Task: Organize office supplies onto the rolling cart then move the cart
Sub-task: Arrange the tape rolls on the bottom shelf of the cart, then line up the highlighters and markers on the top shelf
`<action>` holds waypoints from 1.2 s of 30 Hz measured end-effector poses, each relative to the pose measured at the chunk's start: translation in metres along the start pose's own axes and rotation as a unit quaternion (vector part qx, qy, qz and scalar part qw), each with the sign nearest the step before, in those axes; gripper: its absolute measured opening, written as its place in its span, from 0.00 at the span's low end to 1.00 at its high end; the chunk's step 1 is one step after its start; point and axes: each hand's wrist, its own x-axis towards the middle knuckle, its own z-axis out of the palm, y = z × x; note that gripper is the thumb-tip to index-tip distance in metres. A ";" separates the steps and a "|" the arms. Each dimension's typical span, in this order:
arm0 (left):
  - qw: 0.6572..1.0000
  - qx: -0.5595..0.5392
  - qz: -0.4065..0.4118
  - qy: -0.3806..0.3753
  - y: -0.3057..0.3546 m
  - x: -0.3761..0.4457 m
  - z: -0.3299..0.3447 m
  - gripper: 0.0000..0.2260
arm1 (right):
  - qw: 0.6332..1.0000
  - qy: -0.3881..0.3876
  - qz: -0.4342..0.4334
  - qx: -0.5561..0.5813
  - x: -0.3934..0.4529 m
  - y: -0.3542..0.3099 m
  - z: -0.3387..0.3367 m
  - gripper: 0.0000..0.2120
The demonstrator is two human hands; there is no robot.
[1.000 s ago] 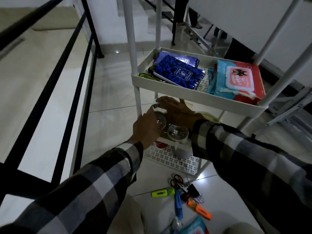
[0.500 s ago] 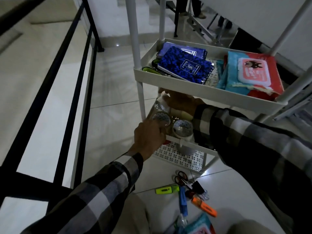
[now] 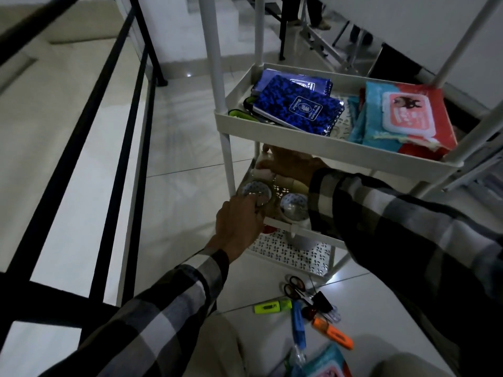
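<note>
Stocking step, cart's (image 3: 313,148) middle shelf: left hand (image 3: 239,224) closed round tape roll (image 3: 257,192) at front-left corner; right hand (image 3: 292,165) deeper in, grip unreadable; next, likely the highlighters (image 3: 272,306) and scissors (image 3: 294,287) on floor.

1. We're seeing a white cart (image 3: 337,152).
2. We're noting blue speckled notebooks (image 3: 296,104).
3. We're logging a teal-and-red wipes pack (image 3: 402,115).
4. We're spotting yellow (image 3: 268,306), blue (image 3: 298,326) and orange (image 3: 332,333) highlighters.
5. We're marking black-and-white plaid sleeves (image 3: 174,308).
</note>
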 end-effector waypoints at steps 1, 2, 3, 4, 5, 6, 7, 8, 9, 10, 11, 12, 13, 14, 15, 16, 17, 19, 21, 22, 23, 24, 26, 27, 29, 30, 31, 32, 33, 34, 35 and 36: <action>1.000 -0.008 0.011 0.000 -0.002 0.000 0.001 0.12 | 1.000 -0.003 0.004 0.005 0.000 0.000 0.000 0.22; 1.000 -0.018 0.023 -0.001 -0.005 0.000 0.004 0.11 | 1.000 -0.007 0.012 0.002 0.001 0.002 0.003 0.22; 0.999 -0.023 0.032 -0.004 -0.007 -0.001 0.005 0.11 | 1.000 -0.011 0.022 -0.003 -0.002 0.001 0.003 0.23; 0.999 -0.024 0.040 -0.005 -0.008 -0.001 0.007 0.10 | 1.000 -0.014 0.026 0.002 -0.003 0.001 0.006 0.24; 0.999 -0.024 0.045 -0.007 -0.008 -0.001 0.008 0.11 | 0.999 -0.015 0.033 0.008 -0.006 0.002 0.007 0.26; 0.999 -0.024 0.042 -0.008 -0.009 -0.001 0.009 0.11 | 0.999 0.002 0.034 0.010 -0.009 0.002 0.011 0.30; 0.999 -0.026 0.034 -0.008 -0.007 -0.001 0.009 0.13 | 0.999 0.030 0.036 -0.002 -0.016 0.000 0.014 0.35; 0.999 -0.032 0.027 -0.003 -0.006 -0.003 0.008 0.14 | 0.997 0.068 0.035 -0.008 -0.024 -0.001 0.018 0.38; 0.999 -0.043 0.024 0.008 -0.004 -0.008 0.006 0.16 | 0.994 0.102 0.032 0.006 -0.039 -0.003 0.021 0.37; 0.998 -0.057 0.023 0.024 -0.003 -0.014 0.006 0.17 | 0.990 0.137 0.008 0.031 -0.057 -0.004 0.024 0.33; 0.996 -0.073 0.024 0.041 -0.001 -0.025 0.005 0.17 | 0.984 0.168 -0.026 0.053 -0.082 -0.006 0.027 0.28; 0.994 -0.091 0.024 0.057 0.000 -0.040 0.008 0.16 | 0.975 0.197 -0.067 0.076 -0.110 -0.005 0.033 0.24; 0.992 -0.106 0.024 0.064 0.003 -0.058 0.013 0.15 | 0.968 0.215 -0.097 0.088 -0.139 -0.004 0.040 0.21; 0.992 -0.113 0.025 0.054 0.004 -0.078 0.022 0.12 | 0.963 0.227 -0.118 0.087 -0.172 0.001 0.052 0.18; 0.993 -0.112 0.023 0.025 0.004 -0.098 0.032 0.10 | 0.963 0.225 -0.119 0.083 -0.203 0.009 0.067 0.17; 0.994 -0.103 0.016 -0.015 0.002 -0.114 0.048 0.08 | 0.970 0.208 -0.101 0.082 -0.231 0.019 0.086 0.15; 0.994 -0.093 0.004 -0.058 0.000 -0.128 0.065 0.07 | 0.978 0.178 -0.061 0.089 -0.256 0.031 0.106 0.13; 0.988 -0.073 -0.031 -0.133 -0.009 -0.148 0.101 0.08 | 0.988 0.109 0.038 0.102 -0.293 0.056 0.145 0.09; 0.980 -0.060 -0.041 -0.187 -0.015 -0.161 0.132 0.12 | 0.984 0.040 0.126 0.115 -0.314 0.077 0.178 0.07; 0.976 -0.051 -0.038 -0.206 -0.018 -0.167 0.147 0.15 | 0.980 0.009 0.161 0.116 -0.320 0.085 0.193 0.09; 0.974 -0.037 -0.033 -0.221 -0.019 -0.170 0.157 0.19 | 0.977 -0.020 0.186 0.106 -0.323 0.089 0.204 0.11; 0.971 -0.016 -0.028 -0.235 -0.021 -0.172 0.168 0.22 | 0.974 -0.045 0.204 0.085 -0.325 0.092 0.215 0.13; 0.962 0.036 -0.025 -0.268 -0.022 -0.171 0.184 0.26 | 0.973 -0.076 0.217 0.019 -0.325 0.093 0.233 0.15; 0.957 0.059 -0.022 -0.282 -0.021 -0.170 0.190 0.28 | 0.973 -0.084 0.217 -0.012 -0.325 0.092 0.240 0.15; 0.952 0.099 -0.004 -0.291 -0.020 -0.171 0.199 0.31 | 0.971 -0.087 0.215 -0.052 -0.326 0.088 0.249 0.14; 0.949 0.114 0.006 -0.294 -0.020 -0.173 0.203 0.32 | 0.970 -0.089 0.215 -0.067 -0.327 0.087 0.254 0.14; 0.946 0.126 0.013 -0.299 -0.020 -0.177 0.205 0.31 | 0.969 -0.092 0.214 -0.076 -0.330 0.086 0.257 0.14; 0.943 0.136 0.017 -0.303 -0.021 -0.181 0.208 0.29 | 0.968 -0.103 0.216 -0.079 -0.333 0.085 0.260 0.16; 0.942 0.141 0.018 -0.303 -0.022 -0.184 0.209 0.26 | 0.966 -0.117 0.217 -0.076 -0.335 0.085 0.263 0.19; 0.943 0.145 0.018 -0.297 -0.024 -0.186 0.212 0.22 | 0.964 -0.133 0.218 -0.073 -0.337 0.085 0.265 0.22; 0.946 0.147 0.014 -0.290 -0.025 -0.187 0.215 0.19 | 0.963 -0.143 0.218 -0.067 -0.337 0.086 0.267 0.25; 0.949 0.145 0.010 -0.281 -0.026 -0.188 0.218 0.16 | 0.962 -0.149 0.220 -0.060 -0.338 0.088 0.269 0.27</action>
